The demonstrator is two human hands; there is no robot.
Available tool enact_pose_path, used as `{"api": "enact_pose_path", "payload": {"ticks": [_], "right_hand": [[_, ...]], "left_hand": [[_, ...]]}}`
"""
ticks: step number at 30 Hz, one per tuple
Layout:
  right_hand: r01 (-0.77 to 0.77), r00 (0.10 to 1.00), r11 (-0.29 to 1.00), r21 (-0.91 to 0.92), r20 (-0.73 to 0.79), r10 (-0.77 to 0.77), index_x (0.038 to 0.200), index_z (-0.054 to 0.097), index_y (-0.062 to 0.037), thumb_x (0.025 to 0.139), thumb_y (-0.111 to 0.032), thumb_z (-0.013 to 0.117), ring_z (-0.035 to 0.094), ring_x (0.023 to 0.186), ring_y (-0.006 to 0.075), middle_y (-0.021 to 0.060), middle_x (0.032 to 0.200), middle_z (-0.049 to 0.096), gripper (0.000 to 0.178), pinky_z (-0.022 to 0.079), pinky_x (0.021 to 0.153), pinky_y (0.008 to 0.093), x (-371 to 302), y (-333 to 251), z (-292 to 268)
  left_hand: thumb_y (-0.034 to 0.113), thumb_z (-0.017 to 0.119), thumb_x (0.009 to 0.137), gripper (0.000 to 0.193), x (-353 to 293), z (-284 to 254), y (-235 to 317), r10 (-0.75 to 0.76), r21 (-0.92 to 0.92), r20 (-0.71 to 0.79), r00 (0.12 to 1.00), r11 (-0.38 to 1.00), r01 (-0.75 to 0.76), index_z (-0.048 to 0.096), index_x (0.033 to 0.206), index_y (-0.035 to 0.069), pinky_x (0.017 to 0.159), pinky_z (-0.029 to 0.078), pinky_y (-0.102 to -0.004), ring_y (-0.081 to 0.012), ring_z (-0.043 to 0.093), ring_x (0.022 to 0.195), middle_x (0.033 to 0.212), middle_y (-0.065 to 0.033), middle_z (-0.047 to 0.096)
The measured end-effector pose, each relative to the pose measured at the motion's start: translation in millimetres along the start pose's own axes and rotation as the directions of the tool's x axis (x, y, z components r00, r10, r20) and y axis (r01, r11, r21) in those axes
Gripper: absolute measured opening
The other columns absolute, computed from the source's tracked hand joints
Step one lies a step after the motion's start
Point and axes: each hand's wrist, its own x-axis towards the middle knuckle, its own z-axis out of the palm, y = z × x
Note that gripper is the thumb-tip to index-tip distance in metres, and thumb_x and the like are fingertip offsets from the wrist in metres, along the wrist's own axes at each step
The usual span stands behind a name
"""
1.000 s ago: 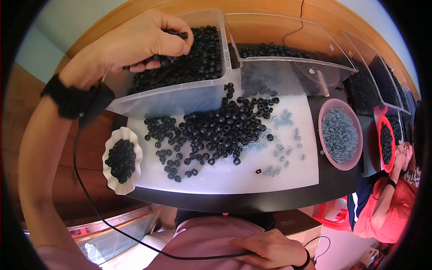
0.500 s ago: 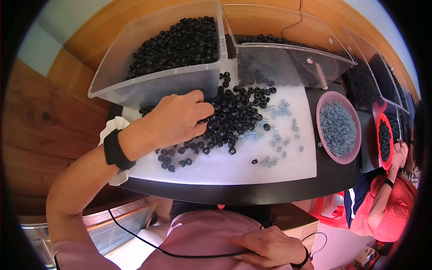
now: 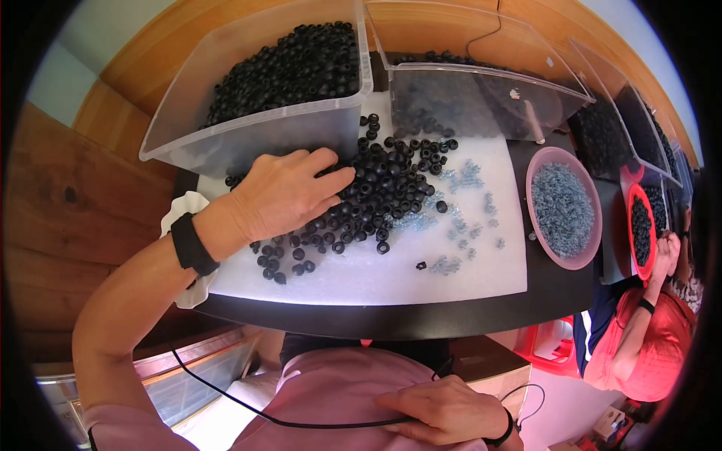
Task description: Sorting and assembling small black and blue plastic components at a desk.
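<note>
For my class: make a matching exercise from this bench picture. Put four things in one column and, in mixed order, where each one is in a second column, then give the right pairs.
Things
1. left hand
2. right hand
3. pink bowl
4. clear bin

Places
A. behind the white mat, full of black beads
B. low against the pink shirt
C. palm down on the loose black beads
D. right of the white mat, holding pale blue pieces

Pairs: 1-C, 2-B, 3-D, 4-A
</note>
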Motion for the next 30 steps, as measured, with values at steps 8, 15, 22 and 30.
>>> {"api": "enact_pose_path", "payload": {"ticks": [8,15,22,30], "right_hand": [[0.008,0.997,0.993,-0.115,0.073,0.001,0.126,0.061,-0.0058,0.091,-0.025,0.065,0.068,0.076,0.0259,0.0076,0.09,0.068,0.041,0.053,0.062,0.0341,5,8,4],[0.059,0.996,0.998,-0.025,0.068,-0.057,0.117,0.062,0.0001,0.087,-0.021,0.068,0.066,0.081,0.0359,0.0183,0.093,0.066,0.037,0.052,0.067,0.0419,17,-4,1],[0.035,0.999,0.999,0.021,-0.008,-0.035,0.12,0.061,0.0012,0.084,-0.012,0.069,0.065,0.074,0.0377,0.0185,0.083,0.064,0.039,0.052,0.065,0.0419,19,-7,1],[0.005,1.0,0.997,0.082,0.02,-0.007,0.117,0.062,0.0027,0.086,-0.011,0.069,0.064,0.074,0.0363,0.0189,0.082,0.062,0.035,0.05,0.064,0.0406,32,1,-13]], "left_hand": [[0.01,0.068,0.082,0.043,-2,-12,-7,0.013,0.03,0.004,1.0,0.999,-0.013,0.06,0.124,0.014,0.067,0.055,-0.0363,-0.0252,0.066,0.088,0.104,-0.0071,0.062],[0.007,0.063,0.077,0.033,-6,-22,2,-0.01,-0.033,0.06,0.998,0.999,0.012,0.058,0.109,0.007,0.069,0.054,-0.0373,-0.0279,0.062,0.089,0.104,-0.0087,0.057],[0.017,0.07,0.079,0.024,-9,-27,5,-0.013,-0.086,0.018,1.0,0.996,0.015,0.058,0.098,0.008,0.068,0.053,-0.0383,-0.0272,0.06,0.085,0.096,-0.009,0.054],[0.016,0.064,0.094,0.014,38,-143,-78,-0.361,-0.49,0.176,0.916,0.775,0.4,0.065,0.09,0.003,0.065,0.049,-0.0282,-0.0073,0.057,0.073,0.078,0.0011,0.062]]}}
